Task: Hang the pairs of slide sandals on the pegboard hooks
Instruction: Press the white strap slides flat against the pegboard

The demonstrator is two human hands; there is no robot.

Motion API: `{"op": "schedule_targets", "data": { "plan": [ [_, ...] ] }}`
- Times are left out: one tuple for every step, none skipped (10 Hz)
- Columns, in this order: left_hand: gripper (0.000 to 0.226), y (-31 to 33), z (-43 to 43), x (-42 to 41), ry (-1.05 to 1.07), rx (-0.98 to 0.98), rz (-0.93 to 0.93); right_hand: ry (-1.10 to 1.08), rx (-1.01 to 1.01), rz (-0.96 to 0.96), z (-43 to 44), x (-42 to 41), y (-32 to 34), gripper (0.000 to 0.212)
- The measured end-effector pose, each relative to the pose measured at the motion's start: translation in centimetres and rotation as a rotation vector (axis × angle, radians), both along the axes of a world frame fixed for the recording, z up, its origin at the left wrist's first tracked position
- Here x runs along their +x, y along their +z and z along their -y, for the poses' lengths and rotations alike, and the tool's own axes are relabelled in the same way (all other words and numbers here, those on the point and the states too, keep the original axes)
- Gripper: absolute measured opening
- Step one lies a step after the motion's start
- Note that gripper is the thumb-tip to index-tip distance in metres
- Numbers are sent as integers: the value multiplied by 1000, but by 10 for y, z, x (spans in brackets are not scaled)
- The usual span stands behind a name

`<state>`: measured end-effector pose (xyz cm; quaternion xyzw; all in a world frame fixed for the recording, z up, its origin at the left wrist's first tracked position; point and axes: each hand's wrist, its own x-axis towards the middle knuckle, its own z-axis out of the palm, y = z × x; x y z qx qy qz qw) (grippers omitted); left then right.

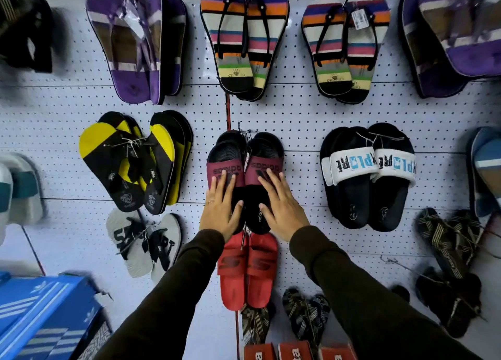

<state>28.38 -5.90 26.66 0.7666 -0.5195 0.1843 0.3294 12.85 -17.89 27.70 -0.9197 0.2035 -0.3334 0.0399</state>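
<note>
Pale perforated pegboard (298,110) fills nearly everything in front of me, its panels meeting at thin horizontal seams and a red vertical strip (228,110) running down the middle. Sandals hang across it in rows, and I place them all from the maroon-strapped slide pair (245,167) at the centre, which hangs toes down from a hook at its top edge.

Above that pair hang two striped flip-flop pairs (244,34), with purple flip-flops (135,42) further left and right. Left of it sit yellow-and-black flip-flops (130,159), and lower left a grey pair (143,243) with blurred black lettering. Right of it hang black slides with white straps (368,170) reading "XPLORE", upside down from where I stand. Directly below, touching its heels, hang red slides (248,270). Far lower left lies a blue shoebox (46,313) with white stripes; at the bottom edge sit red boxes (298,351) whose writing is cut off.

The maroon straps read "adidas" upside down, and the same word shows on the right footbed.

My left hand (221,208) lies flat on the left slide, fingers spread, gripping nothing. My right hand (282,208) presses flat on the right slide, fingers likewise splayed. Dark sleeves (366,292) cover both arms.
</note>
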Motion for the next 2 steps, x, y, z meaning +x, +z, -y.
{"op": "schedule_targets", "data": {
  "plan": [
    [65,4,0,-4,15,-7,0,12,17,-71,-9,-7,10,61],
    [67,13,-2,-12,71,-22,-14,72,70,86,-16,-43,53,50]
  ]
}}
